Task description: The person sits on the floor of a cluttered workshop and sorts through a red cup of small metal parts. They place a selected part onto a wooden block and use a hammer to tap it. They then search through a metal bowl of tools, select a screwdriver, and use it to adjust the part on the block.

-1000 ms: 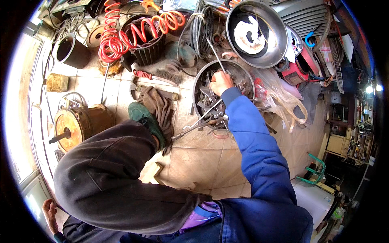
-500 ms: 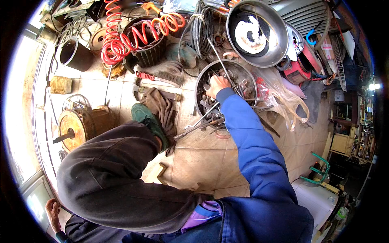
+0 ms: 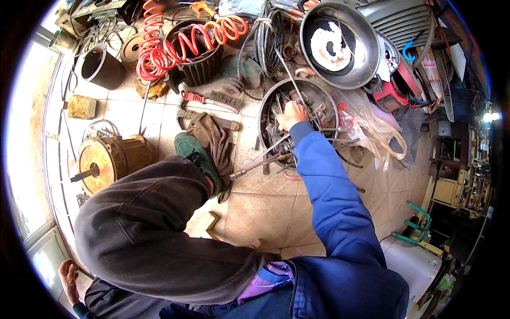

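A round metal basin [image 3: 261, 114] on the tiled floor is heaped with spanners, sockets and other loose metal tools. My right hand [image 3: 292, 115] is down among them, its fingers curled in; what they grip is hidden by the hand and the clutter. Beside it a long thin metal rod [image 3: 289, 74] leans over the basin's far rim. A bar-shaped tool with a socket-like end [image 3: 241, 173] sticks out over the near left rim. Far from the basin, at the lower left edge, my left hand [image 3: 68, 277] shows loosely bent fingers with nothing visible in them.
A hammer [image 3: 226, 123], a red-handled tool [image 3: 194, 97] and a brown cloth [image 3: 212, 139] lie left of the basin by my green shoe [image 3: 197, 154]. A rusty motor [image 3: 119, 159] stands farther left. Behind are a steel pan [image 3: 366, 69], a red coiled hose [image 3: 151, 64] and a plastic bag [image 3: 366, 125].
My right hand has shifted a little to the right inside the basin, and its fingers have drawn in more. The view has moved slightly; my left hand stays at the lower left.
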Available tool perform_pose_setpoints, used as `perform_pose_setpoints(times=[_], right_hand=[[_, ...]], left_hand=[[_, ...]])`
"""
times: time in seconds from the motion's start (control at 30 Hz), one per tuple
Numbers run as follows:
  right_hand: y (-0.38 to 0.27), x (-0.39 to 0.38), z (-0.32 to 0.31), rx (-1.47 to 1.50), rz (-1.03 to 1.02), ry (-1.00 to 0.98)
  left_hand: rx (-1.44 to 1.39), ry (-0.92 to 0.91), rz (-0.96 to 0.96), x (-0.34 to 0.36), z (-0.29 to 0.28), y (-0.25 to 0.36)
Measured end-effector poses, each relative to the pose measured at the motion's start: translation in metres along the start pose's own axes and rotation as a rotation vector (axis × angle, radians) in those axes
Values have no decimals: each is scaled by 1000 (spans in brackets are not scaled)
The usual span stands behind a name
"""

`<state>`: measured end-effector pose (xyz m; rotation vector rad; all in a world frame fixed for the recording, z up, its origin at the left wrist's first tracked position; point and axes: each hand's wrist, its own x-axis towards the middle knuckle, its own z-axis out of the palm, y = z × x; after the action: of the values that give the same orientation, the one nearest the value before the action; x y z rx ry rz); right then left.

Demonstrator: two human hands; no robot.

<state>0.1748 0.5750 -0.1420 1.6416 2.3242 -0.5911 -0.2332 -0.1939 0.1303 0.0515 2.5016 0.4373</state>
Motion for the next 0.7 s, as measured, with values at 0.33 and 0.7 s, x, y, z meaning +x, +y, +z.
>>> perform_pose_setpoints(times=[0.33,0.7], right_hand=[[6,-39,34,65,-228,348],[-6,-75,46,-39,-531,265]], left_hand=[[-2,-33,-33,1,3,16],[-44,-137,-47,9,-9,3]])
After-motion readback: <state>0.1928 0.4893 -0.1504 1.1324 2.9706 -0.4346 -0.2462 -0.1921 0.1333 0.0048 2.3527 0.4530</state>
